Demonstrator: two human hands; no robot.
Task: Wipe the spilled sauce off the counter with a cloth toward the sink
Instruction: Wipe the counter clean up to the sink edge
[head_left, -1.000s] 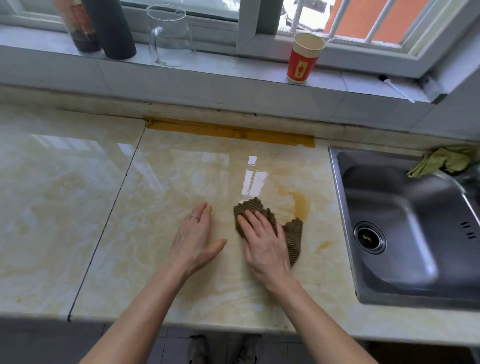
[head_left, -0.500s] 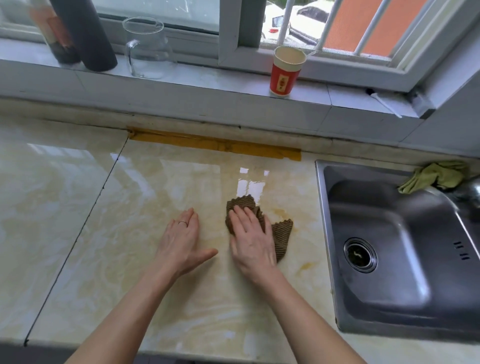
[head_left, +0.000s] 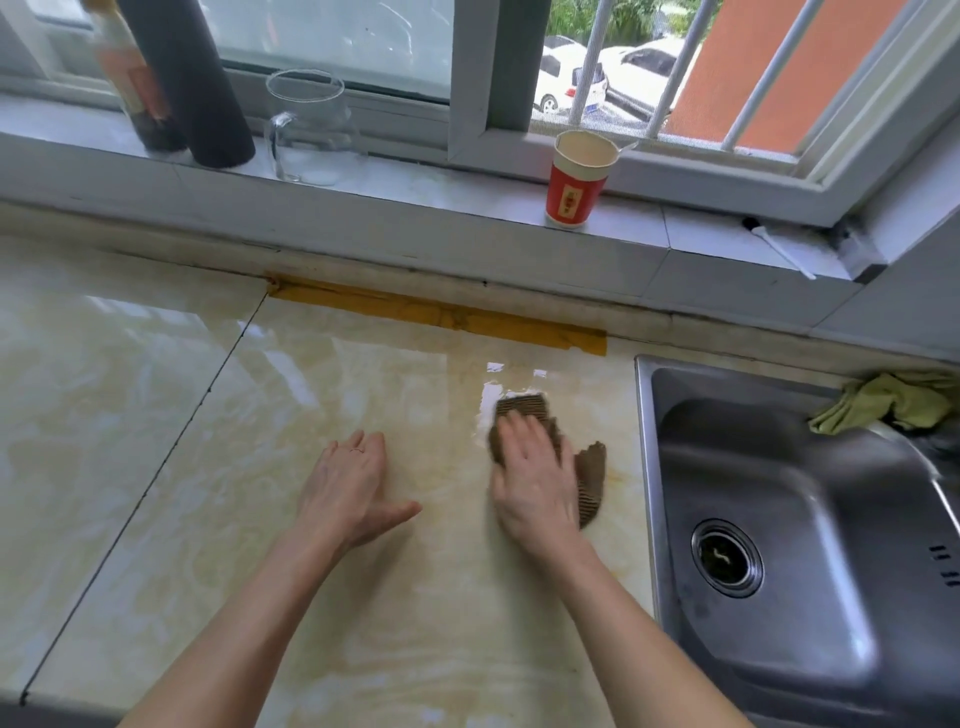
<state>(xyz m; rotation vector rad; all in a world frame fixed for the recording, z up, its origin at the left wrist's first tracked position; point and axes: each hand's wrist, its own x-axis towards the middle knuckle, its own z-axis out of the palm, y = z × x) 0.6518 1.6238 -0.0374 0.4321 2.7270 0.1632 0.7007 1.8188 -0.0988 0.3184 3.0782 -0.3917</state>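
Glossy cream marble surface (head_left: 156, 415), stainless sink (head_left: 779, 467) at 3 o'clock, red paper cup (head_left: 576, 182) on the sill (head_left: 441, 187) at 12. Ribbed brown cloth (head_left: 592, 483) near the sink rim, pressed under flat, straight-fingered right hand (head_left: 535, 478). At its 9 o'clock, left hand (head_left: 348, 483) splayed flat on stone.

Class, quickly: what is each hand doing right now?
Left hand: open, flat on the counter, holding nothing.
Right hand: open, pressing the brown cloth flat.
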